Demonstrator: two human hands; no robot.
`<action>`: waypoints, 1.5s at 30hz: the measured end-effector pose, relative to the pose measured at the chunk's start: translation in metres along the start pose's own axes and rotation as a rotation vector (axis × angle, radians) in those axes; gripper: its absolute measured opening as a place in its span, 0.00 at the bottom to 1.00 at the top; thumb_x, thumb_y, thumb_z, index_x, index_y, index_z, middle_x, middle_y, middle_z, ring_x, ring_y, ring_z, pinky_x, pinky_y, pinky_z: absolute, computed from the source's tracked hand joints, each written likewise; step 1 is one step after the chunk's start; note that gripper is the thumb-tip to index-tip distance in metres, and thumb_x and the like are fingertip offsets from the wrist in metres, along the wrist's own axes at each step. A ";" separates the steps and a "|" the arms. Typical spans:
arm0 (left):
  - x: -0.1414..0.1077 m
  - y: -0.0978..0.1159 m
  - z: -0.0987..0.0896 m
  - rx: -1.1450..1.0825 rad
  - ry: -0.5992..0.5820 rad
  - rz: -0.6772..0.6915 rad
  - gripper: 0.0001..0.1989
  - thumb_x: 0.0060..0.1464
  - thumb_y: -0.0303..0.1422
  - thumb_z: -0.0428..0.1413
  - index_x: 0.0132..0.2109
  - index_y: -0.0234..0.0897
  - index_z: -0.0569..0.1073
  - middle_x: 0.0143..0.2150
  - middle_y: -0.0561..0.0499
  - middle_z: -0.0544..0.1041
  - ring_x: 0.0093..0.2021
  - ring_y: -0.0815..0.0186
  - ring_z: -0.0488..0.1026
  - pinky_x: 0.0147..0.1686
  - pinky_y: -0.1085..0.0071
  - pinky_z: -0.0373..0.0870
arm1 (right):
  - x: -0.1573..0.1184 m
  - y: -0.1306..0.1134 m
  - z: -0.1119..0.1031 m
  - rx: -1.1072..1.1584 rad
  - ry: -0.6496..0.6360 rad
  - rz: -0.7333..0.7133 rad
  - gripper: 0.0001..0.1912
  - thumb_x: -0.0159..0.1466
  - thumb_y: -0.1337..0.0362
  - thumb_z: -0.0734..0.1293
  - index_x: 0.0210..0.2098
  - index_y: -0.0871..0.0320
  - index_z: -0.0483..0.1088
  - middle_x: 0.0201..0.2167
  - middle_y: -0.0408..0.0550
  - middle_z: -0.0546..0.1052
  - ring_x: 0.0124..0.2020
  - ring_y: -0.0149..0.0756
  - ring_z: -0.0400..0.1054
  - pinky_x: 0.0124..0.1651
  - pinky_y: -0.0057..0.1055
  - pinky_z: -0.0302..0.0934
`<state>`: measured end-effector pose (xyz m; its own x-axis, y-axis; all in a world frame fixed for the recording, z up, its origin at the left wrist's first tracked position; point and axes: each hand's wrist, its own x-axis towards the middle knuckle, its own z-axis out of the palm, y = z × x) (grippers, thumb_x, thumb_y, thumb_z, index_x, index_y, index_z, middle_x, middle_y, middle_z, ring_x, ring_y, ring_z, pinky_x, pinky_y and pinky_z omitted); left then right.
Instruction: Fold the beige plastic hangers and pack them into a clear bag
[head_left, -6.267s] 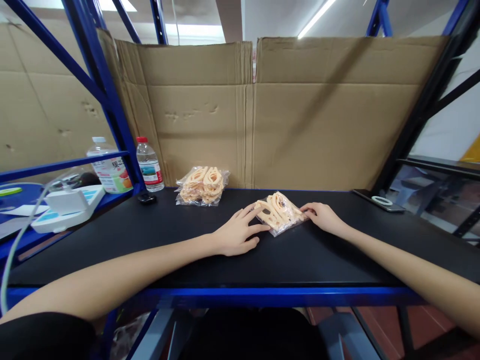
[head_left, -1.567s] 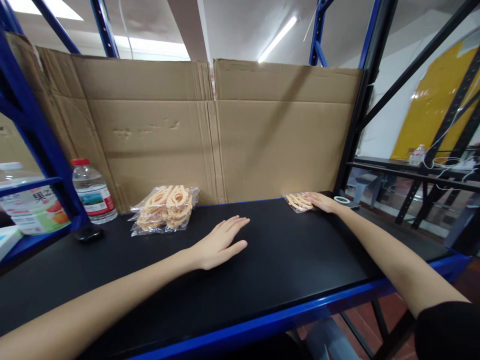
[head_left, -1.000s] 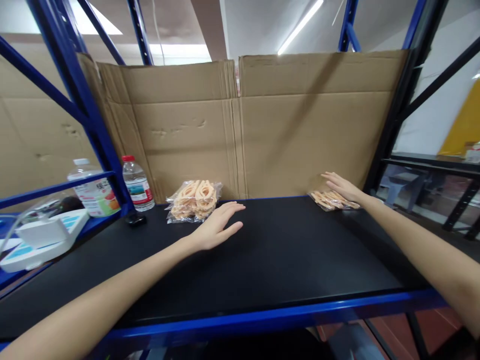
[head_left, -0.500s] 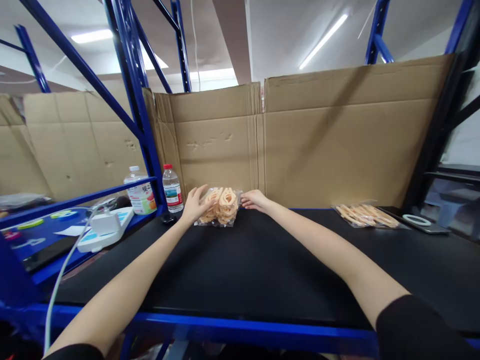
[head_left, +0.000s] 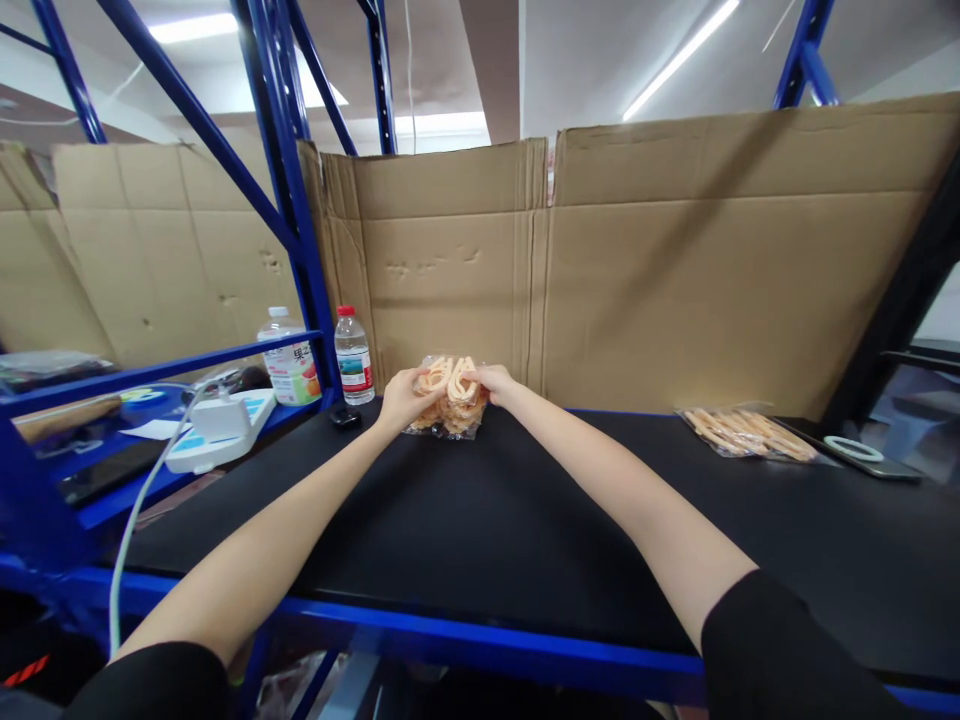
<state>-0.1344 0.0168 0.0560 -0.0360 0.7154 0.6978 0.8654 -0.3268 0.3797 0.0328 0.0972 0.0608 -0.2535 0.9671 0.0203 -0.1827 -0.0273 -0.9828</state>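
Observation:
A clear plastic bag of peach-coloured loops (head_left: pixel 450 405) stands on the black tabletop, close to the cardboard at the back. My left hand (head_left: pixel 405 402) grips its left side, thumb against the loops. From the right, my right hand (head_left: pixel 495 382) pinches the bag's upper right edge, its fingertips partly hidden by the loops. Both hands are closed on the same bag. Farther right, away from my hands, lies a flat clear packet of peach-coloured strips (head_left: pixel 750 434).
Just left of the bag stand a red-capped water bottle (head_left: pixel 354 360) and a small black object (head_left: pixel 346 416). A power strip (head_left: pixel 221 430) with a white cable lies beyond the blue frame. A phone with a white ring (head_left: pixel 853 448) rests at right. Cardboard (head_left: pixel 675 290) walls the back.
My hands have come together and closed on the bag of loops; before, the right hand was just beside it and the left fingers were spread. The camera view has shifted slightly.

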 end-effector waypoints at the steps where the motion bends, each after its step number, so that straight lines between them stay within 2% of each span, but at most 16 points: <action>1: -0.001 0.002 0.001 -0.004 0.033 0.022 0.22 0.46 0.42 0.60 0.46 0.34 0.71 0.47 0.42 0.73 0.50 0.54 0.69 0.52 0.62 0.63 | 0.000 0.001 0.002 0.015 0.015 -0.008 0.06 0.56 0.75 0.69 0.29 0.65 0.67 0.19 0.39 0.71 0.21 0.27 0.66 0.27 0.24 0.65; 5: -0.006 0.015 0.000 -0.069 0.142 0.097 0.21 0.47 0.38 0.60 0.47 0.34 0.69 0.48 0.43 0.71 0.51 0.57 0.67 0.53 0.62 0.63 | -0.011 -0.001 0.006 0.080 0.071 -0.035 0.09 0.52 0.80 0.69 0.27 0.63 0.67 0.18 0.39 0.72 0.23 0.29 0.69 0.29 0.24 0.65; 9: -0.016 0.037 0.000 -0.226 0.135 0.075 0.22 0.46 0.37 0.60 0.49 0.36 0.67 0.51 0.44 0.68 0.53 0.55 0.66 0.48 0.62 0.69 | -0.040 -0.007 -0.006 0.165 0.035 -0.036 0.11 0.52 0.82 0.66 0.29 0.62 0.67 0.21 0.41 0.74 0.25 0.31 0.70 0.31 0.27 0.68; 12: -0.031 0.062 0.007 -0.484 0.040 -0.013 0.28 0.49 0.39 0.58 0.55 0.36 0.61 0.55 0.41 0.65 0.52 0.55 0.68 0.45 0.61 0.71 | -0.077 -0.007 -0.034 0.211 0.007 -0.016 0.11 0.52 0.81 0.66 0.32 0.63 0.68 0.26 0.46 0.76 0.28 0.34 0.72 0.35 0.31 0.69; 14: -0.045 0.082 0.014 -0.675 -0.070 -0.050 0.33 0.51 0.38 0.57 0.61 0.38 0.53 0.57 0.39 0.63 0.49 0.57 0.71 0.45 0.59 0.72 | -0.106 -0.003 -0.061 0.219 0.003 0.010 0.10 0.52 0.80 0.67 0.32 0.63 0.69 0.29 0.49 0.76 0.31 0.37 0.73 0.38 0.34 0.70; 16: -0.061 0.103 0.020 -0.824 -0.143 -0.102 0.38 0.48 0.35 0.60 0.62 0.42 0.50 0.60 0.40 0.60 0.53 0.56 0.69 0.48 0.58 0.71 | -0.135 0.001 -0.091 0.216 0.015 0.029 0.11 0.52 0.79 0.69 0.33 0.62 0.70 0.31 0.50 0.77 0.34 0.39 0.73 0.40 0.36 0.69; 19: -0.082 0.130 0.028 -1.125 -0.319 -0.373 0.46 0.45 0.30 0.63 0.64 0.43 0.45 0.59 0.38 0.63 0.53 0.56 0.69 0.49 0.58 0.72 | -0.173 0.008 -0.128 0.228 -0.005 0.010 0.15 0.49 0.76 0.72 0.36 0.62 0.70 0.36 0.53 0.76 0.40 0.44 0.72 0.46 0.41 0.67; 21: -0.092 0.140 0.032 -1.265 -0.456 -0.492 0.40 0.44 0.29 0.64 0.61 0.36 0.53 0.56 0.37 0.67 0.52 0.56 0.71 0.52 0.57 0.70 | -0.191 0.011 -0.142 0.236 -0.006 -0.027 0.20 0.46 0.73 0.74 0.39 0.60 0.70 0.39 0.53 0.76 0.42 0.46 0.71 0.49 0.43 0.65; 23: -0.097 0.144 0.034 -1.324 -0.555 -0.498 0.32 0.42 0.28 0.65 0.54 0.32 0.63 0.52 0.38 0.71 0.51 0.55 0.71 0.55 0.57 0.67 | -0.200 0.014 -0.147 0.241 -0.004 -0.083 0.24 0.44 0.72 0.76 0.40 0.59 0.69 0.41 0.52 0.75 0.45 0.46 0.70 0.51 0.43 0.64; 27: -0.098 0.142 0.034 -1.298 -0.525 -0.460 0.29 0.37 0.28 0.68 0.48 0.32 0.68 0.48 0.40 0.75 0.49 0.56 0.73 0.55 0.55 0.66 | -0.204 0.014 -0.144 0.202 -0.038 -0.166 0.27 0.45 0.68 0.76 0.44 0.54 0.68 0.41 0.49 0.75 0.46 0.44 0.69 0.51 0.41 0.64; 30: -0.094 0.138 0.034 -1.193 -0.457 -0.359 0.27 0.38 0.30 0.67 0.46 0.31 0.68 0.47 0.41 0.75 0.48 0.56 0.73 0.54 0.55 0.66 | -0.204 0.011 -0.143 0.163 -0.049 -0.177 0.18 0.52 0.60 0.73 0.42 0.54 0.70 0.39 0.48 0.75 0.41 0.40 0.69 0.44 0.39 0.66; 33: -0.090 0.134 0.033 -1.081 -0.449 -0.171 0.23 0.42 0.33 0.65 0.46 0.34 0.67 0.48 0.43 0.75 0.49 0.57 0.73 0.52 0.57 0.68 | -0.205 0.008 -0.144 0.124 -0.032 -0.268 0.16 0.53 0.57 0.72 0.40 0.53 0.71 0.38 0.47 0.75 0.39 0.39 0.69 0.40 0.35 0.65; 36: -0.086 0.128 0.033 -0.914 -0.413 0.088 0.20 0.48 0.33 0.60 0.47 0.36 0.64 0.47 0.44 0.74 0.48 0.58 0.73 0.48 0.60 0.71 | -0.205 0.005 -0.147 0.068 -0.012 -0.382 0.19 0.49 0.60 0.74 0.41 0.52 0.72 0.39 0.45 0.76 0.41 0.39 0.69 0.43 0.35 0.64; 39: -0.082 0.117 0.034 -0.602 -0.323 0.373 0.14 0.53 0.29 0.53 0.48 0.37 0.65 0.47 0.44 0.74 0.48 0.59 0.73 0.48 0.60 0.70 | -0.199 0.006 -0.154 -0.006 0.011 -0.456 0.17 0.47 0.62 0.75 0.38 0.53 0.74 0.39 0.46 0.76 0.44 0.39 0.68 0.49 0.36 0.61; 42: -0.080 0.109 0.035 -0.393 -0.364 0.642 0.17 0.52 0.22 0.45 0.47 0.37 0.67 0.55 0.43 0.69 0.55 0.60 0.67 0.53 0.59 0.65 | -0.190 0.012 -0.166 -0.048 0.044 -0.411 0.15 0.45 0.64 0.75 0.33 0.55 0.75 0.38 0.46 0.76 0.43 0.40 0.68 0.49 0.37 0.61; 45: -0.080 0.108 0.034 -0.297 -0.477 0.773 0.23 0.45 0.18 0.43 0.47 0.38 0.68 0.56 0.44 0.69 0.57 0.60 0.65 0.55 0.59 0.63 | -0.182 0.017 -0.179 -0.003 0.084 -0.235 0.12 0.43 0.67 0.74 0.28 0.57 0.74 0.34 0.46 0.76 0.38 0.37 0.68 0.44 0.36 0.63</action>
<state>-0.0215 -0.0548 0.0207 0.7567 0.3910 0.5239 0.4001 -0.9108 0.1019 0.2458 -0.0335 0.0071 -0.1248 0.9644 0.2333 -0.2245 0.2016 -0.9534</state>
